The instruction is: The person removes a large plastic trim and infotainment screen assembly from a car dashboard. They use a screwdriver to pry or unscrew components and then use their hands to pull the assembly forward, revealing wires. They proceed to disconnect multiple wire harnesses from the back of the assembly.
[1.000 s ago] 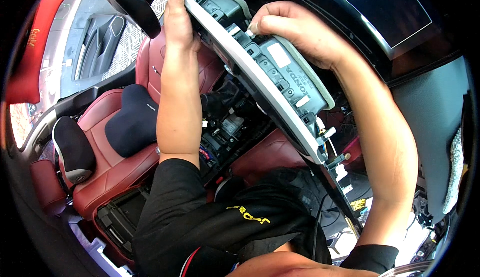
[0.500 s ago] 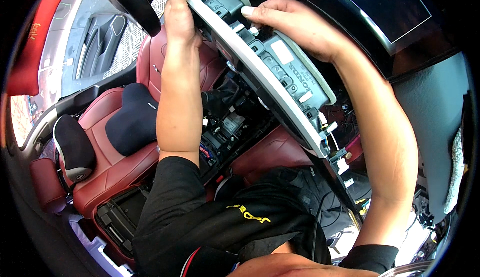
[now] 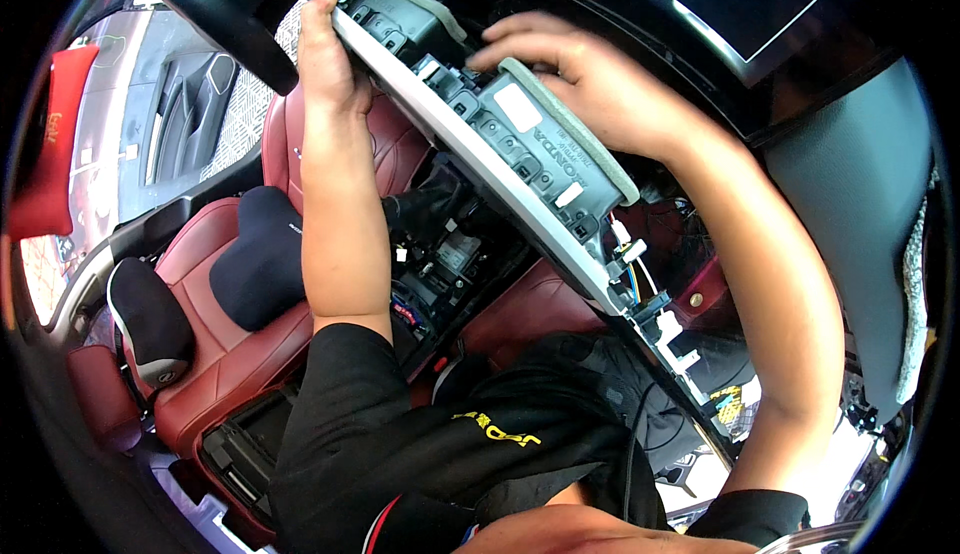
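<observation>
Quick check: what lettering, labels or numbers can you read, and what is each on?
I won't transcribe wording, only locate it.
Grey vent housing: large raised capitals, legible; smaller lines beside them, too small.
White sticker on it: no readable print.
Black shirt: yellow lettering, not clearly readable.
Red fabric: yellow marks, unreadable.
Dark cushion, headrest pillow: marks too small.

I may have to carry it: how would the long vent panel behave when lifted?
The long vent panel seems stiff: its silver edge runs nearly straight. Held near one end by the left hand, it may tip. Its jutting white plastic tabs might snap.
</observation>
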Action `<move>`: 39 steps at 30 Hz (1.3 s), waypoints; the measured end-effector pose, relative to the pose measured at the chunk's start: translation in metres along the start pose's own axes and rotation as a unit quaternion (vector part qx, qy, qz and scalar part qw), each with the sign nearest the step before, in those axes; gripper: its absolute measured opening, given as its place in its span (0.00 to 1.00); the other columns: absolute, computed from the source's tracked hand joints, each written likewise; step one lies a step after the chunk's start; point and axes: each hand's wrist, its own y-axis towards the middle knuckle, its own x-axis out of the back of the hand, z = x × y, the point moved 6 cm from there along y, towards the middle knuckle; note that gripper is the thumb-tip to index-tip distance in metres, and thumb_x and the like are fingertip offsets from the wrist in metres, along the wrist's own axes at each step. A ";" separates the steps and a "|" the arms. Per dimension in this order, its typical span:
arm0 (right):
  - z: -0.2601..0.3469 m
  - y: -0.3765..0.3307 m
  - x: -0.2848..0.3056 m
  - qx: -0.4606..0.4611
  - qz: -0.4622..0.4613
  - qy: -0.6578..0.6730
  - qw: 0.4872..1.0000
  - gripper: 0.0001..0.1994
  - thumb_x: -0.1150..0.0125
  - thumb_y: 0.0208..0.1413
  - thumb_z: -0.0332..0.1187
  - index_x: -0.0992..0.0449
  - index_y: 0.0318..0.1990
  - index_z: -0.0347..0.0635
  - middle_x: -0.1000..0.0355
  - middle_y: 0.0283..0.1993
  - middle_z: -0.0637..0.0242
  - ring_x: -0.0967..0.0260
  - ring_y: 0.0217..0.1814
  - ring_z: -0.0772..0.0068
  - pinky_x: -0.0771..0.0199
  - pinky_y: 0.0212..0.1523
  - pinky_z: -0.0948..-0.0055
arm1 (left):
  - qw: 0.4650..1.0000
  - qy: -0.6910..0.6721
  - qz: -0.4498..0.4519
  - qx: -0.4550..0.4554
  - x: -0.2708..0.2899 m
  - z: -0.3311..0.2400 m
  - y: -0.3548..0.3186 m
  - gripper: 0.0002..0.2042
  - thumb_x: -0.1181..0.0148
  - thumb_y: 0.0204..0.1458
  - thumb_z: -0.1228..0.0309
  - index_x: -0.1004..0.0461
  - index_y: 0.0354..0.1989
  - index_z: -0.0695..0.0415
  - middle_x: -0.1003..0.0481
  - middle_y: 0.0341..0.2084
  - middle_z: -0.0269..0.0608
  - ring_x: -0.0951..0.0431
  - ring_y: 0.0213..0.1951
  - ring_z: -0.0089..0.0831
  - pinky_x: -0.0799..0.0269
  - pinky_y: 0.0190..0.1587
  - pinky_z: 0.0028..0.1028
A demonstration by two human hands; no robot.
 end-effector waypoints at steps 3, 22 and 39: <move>-0.005 -0.005 -0.011 -0.218 0.153 0.180 0.947 0.16 0.42 0.67 0.33 0.21 0.60 0.43 0.19 0.53 0.59 0.23 0.53 0.75 0.23 0.57 0.71 | 0.999 -0.048 0.004 0.005 -0.002 -0.001 -0.002 0.16 0.45 0.61 0.56 0.25 0.42 0.57 0.21 0.32 0.39 0.18 0.34 0.31 0.19 0.40 0.31; -0.008 0.003 -0.024 -0.161 0.043 -0.006 0.986 0.20 0.36 0.56 0.29 0.23 0.58 0.45 0.19 0.46 0.60 0.24 0.51 0.56 0.23 0.53 0.63 | 0.999 -0.015 -0.021 0.031 -0.013 -0.012 -0.019 0.23 0.51 0.62 0.52 0.24 0.50 0.62 0.18 0.40 0.47 0.16 0.40 0.37 0.18 0.45 0.35; -0.013 0.005 -0.019 -0.232 0.017 -0.130 0.964 0.17 0.39 0.59 0.27 0.22 0.57 0.44 0.27 0.53 0.55 0.25 0.55 0.52 0.24 0.54 0.62 | 1.000 -0.015 -0.014 0.018 -0.020 -0.014 -0.025 0.25 0.50 0.62 0.50 0.25 0.50 0.63 0.18 0.39 0.47 0.16 0.40 0.35 0.18 0.44 0.33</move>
